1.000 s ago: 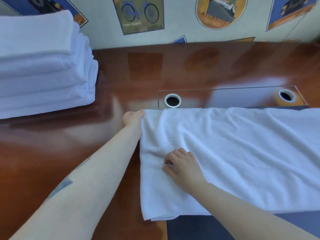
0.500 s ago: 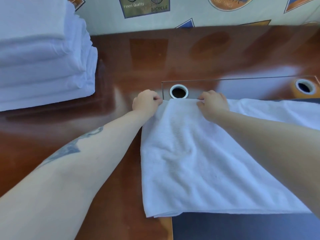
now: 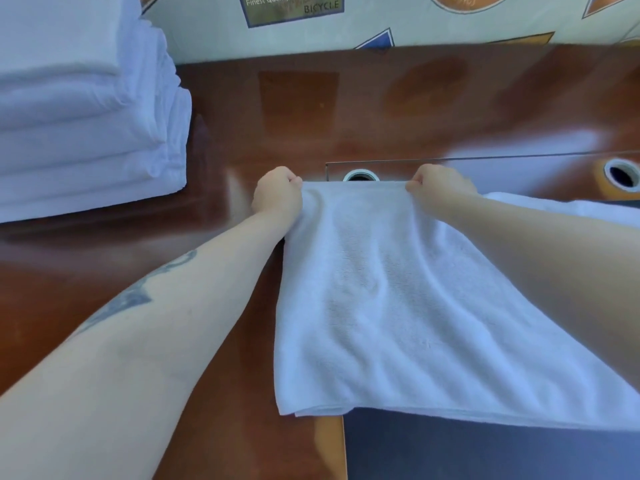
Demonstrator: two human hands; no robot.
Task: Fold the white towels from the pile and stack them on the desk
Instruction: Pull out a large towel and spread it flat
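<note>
Both hands are closed on the far edge of the white towel [image 3: 398,306]: my left hand [image 3: 277,195] pinches the far left corner, and my right hand [image 3: 440,188] pinches the same edge a little way along, fingers curled tight over the cloth. That towel lies flat on the wooden desk [image 3: 346,109], already doubled, I judge, from the layered hem at its near left corner; its right part runs out of view under my right forearm, and its near edge hangs just past the desk front. I take the step in hand to be the next fold of this towel, with the grip set for it. The next move, as I read it, calls for lifting the pinched edge evenly and carrying it across or toward me so the edges meet squarely, then smoothing it flat. A cable hole [image 3: 360,175] sits just behind the gripped edge, partly hidden by it, and a second hole [image 3: 621,174] lies farther right; neither blocks the fold. The stack of folded towels [image 3: 86,116] stands well apart at the far left, with bare desk between for the transfer.
</note>
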